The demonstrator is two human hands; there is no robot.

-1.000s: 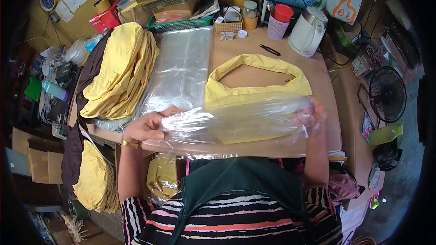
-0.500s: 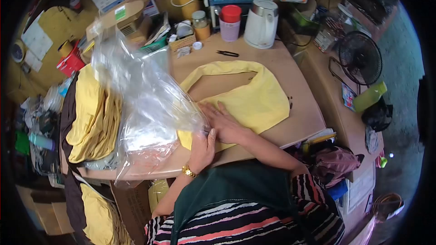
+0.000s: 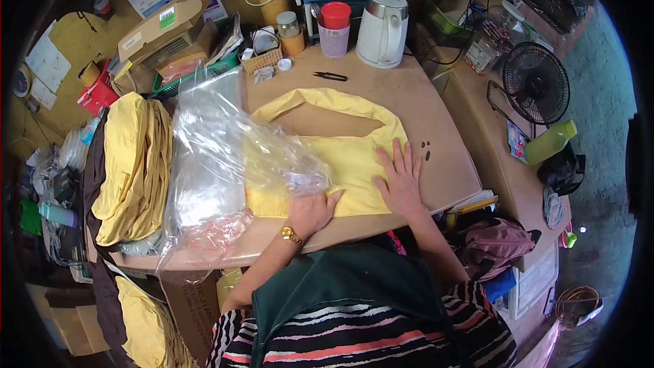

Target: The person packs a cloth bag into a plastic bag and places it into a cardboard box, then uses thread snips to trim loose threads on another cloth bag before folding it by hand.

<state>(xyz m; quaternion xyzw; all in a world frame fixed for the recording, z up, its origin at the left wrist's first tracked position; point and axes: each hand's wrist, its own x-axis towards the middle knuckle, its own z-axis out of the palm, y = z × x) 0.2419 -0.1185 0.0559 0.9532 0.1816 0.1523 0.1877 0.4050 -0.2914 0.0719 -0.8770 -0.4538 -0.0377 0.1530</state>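
A yellow cloth bag (image 3: 357, 170) with a wide loop handle lies flat on the table. My right hand (image 3: 400, 180) rests palm down on its right side, fingers spread. Over the bag's left part, my left hand (image 3: 313, 211), wearing a gold watch (image 3: 291, 234), is closed on gathered clear plastic. This large clear plastic bag (image 3: 211, 157) spreads leftward from the hand across the table, and its crumpled folds hide most of the left fingers. Left of the plastic, a stack of folded yellow cloth (image 3: 133, 170) sits at the table's edge.
Black thread snips (image 3: 330, 76) lie beyond the bag's handle. A white electric kettle (image 3: 383, 31), a pink cup with a red top (image 3: 334, 31) and a small wicker basket (image 3: 263, 61) stand at the back. At far right is a black fan (image 3: 536, 84).
My right hand has slid from the bag's middle to its right side and spread its fingers. My left hand has moved slightly right, and the raised plastic has sunk lower over the table.
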